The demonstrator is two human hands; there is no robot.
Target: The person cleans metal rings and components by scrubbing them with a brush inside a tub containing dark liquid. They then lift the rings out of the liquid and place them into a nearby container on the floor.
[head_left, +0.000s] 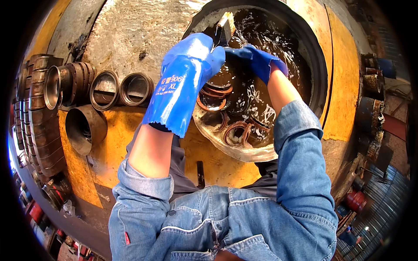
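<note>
Blue rubber gauntlets cover both my hands, which work close together over the left part of a round basin point(320, 65) of dark, rippling liquid. My left hand point(191, 52) is closed, and a brush point(225, 28) with a pale, ragged end and a dark band sticks up at its fingers. Right beside it, my right hand point(257, 58) is bent inward with its fingers curled; what they grip is hidden. Below my hands, several reddish-brown metal rings point(212, 102) lie partly under the liquid. More rings point(236, 132) rest at the basin's near edge.
Left of the basin, metal rings point(136, 89) and a wide metal sleeve point(86, 129) sit on the worn yellow-and-grey worktop point(213, 169). Stacked curved metal pieces point(43, 117) line its left edge. Dark cylindrical parts point(370, 117) stand along the right side, near a red container point(357, 200).
</note>
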